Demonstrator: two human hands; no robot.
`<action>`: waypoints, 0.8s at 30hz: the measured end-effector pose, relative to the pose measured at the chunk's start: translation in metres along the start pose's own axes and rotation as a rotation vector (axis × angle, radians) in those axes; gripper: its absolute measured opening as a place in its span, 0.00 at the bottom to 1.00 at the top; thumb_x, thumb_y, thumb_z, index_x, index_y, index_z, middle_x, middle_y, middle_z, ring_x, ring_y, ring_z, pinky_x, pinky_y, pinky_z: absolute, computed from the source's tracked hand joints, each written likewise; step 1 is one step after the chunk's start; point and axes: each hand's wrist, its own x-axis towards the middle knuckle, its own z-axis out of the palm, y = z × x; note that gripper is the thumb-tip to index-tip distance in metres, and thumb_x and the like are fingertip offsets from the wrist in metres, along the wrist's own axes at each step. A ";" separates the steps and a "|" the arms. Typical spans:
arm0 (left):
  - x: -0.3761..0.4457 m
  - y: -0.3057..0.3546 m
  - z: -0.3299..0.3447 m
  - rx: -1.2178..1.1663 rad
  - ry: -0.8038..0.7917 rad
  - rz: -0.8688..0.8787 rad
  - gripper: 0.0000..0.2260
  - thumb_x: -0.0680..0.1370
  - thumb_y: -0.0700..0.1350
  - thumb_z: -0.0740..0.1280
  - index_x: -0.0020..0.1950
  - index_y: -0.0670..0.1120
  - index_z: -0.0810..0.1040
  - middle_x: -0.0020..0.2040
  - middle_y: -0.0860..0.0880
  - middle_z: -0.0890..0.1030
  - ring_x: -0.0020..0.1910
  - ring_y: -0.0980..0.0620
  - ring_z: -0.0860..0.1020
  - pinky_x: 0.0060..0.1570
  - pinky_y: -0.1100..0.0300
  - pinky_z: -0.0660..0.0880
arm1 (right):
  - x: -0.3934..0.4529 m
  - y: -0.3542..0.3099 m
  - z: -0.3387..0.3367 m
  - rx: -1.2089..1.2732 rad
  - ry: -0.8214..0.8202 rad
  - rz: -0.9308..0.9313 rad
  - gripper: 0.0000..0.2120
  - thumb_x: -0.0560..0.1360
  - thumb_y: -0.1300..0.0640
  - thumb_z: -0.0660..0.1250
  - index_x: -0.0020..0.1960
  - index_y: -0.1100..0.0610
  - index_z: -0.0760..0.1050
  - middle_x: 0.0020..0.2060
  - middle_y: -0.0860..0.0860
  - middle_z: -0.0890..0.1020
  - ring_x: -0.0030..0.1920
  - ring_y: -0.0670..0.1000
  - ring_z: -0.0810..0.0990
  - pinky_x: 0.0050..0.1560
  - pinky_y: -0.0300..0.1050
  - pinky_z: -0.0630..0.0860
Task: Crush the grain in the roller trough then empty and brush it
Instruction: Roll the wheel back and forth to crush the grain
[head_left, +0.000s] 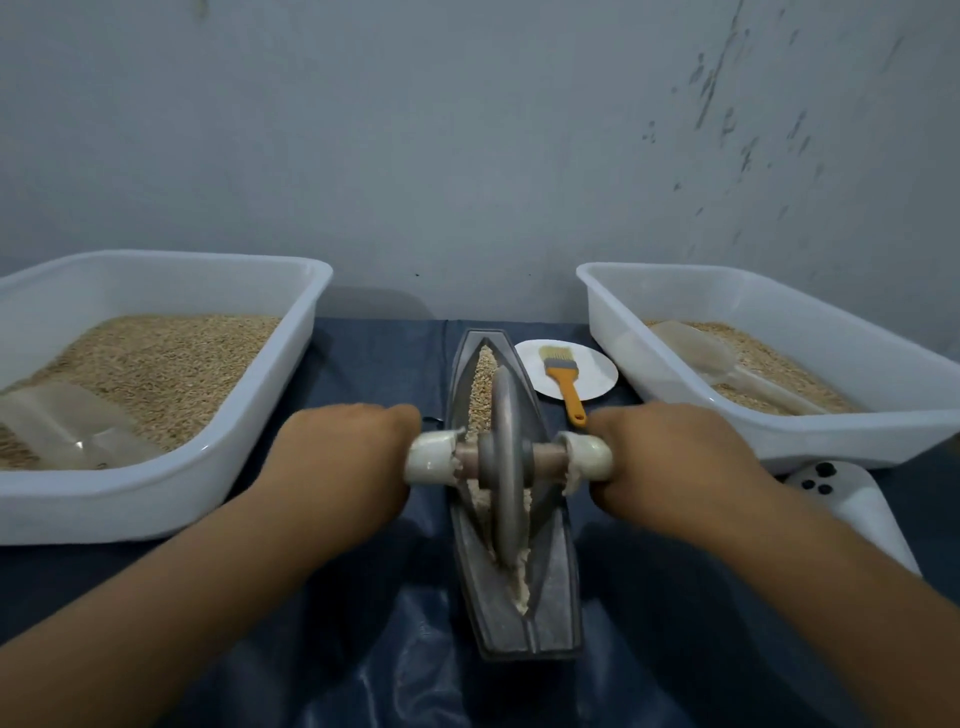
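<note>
Dark blue cloth covers the table in front of a scuffed grey wall, and on it the metal roller trough (514, 519) sits lengthwise between two white tubs of grain (156, 364). Your left hand (343, 457) and right hand (670, 457) each grip a white handle of the roller wheel (505, 467), which stands in the groove. Press evenly and roll to the far end, where the grain looks whole.

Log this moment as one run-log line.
phase: crushing | left hand and right hand: grip roller wheel handles | trough: grain inside | brush: on plate
</note>
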 end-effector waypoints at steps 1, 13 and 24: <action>-0.010 0.001 -0.007 -0.002 -0.009 0.002 0.09 0.70 0.51 0.66 0.40 0.55 0.64 0.32 0.54 0.70 0.32 0.55 0.71 0.32 0.59 0.67 | -0.013 0.000 -0.008 -0.002 -0.018 -0.011 0.10 0.67 0.48 0.66 0.37 0.46 0.65 0.31 0.45 0.74 0.32 0.42 0.71 0.28 0.40 0.63; 0.048 -0.007 0.022 0.038 0.046 -0.059 0.09 0.71 0.49 0.67 0.42 0.54 0.65 0.32 0.54 0.69 0.31 0.53 0.70 0.33 0.58 0.70 | 0.058 -0.001 0.022 -0.024 0.101 0.081 0.05 0.69 0.52 0.65 0.44 0.47 0.70 0.32 0.45 0.70 0.36 0.51 0.73 0.32 0.43 0.63; 0.080 -0.017 0.041 0.000 0.099 -0.073 0.09 0.72 0.48 0.68 0.42 0.52 0.67 0.33 0.54 0.71 0.33 0.51 0.72 0.33 0.58 0.67 | 0.094 0.004 0.028 -0.096 0.251 0.036 0.06 0.68 0.53 0.66 0.40 0.48 0.68 0.28 0.46 0.66 0.33 0.52 0.72 0.31 0.43 0.56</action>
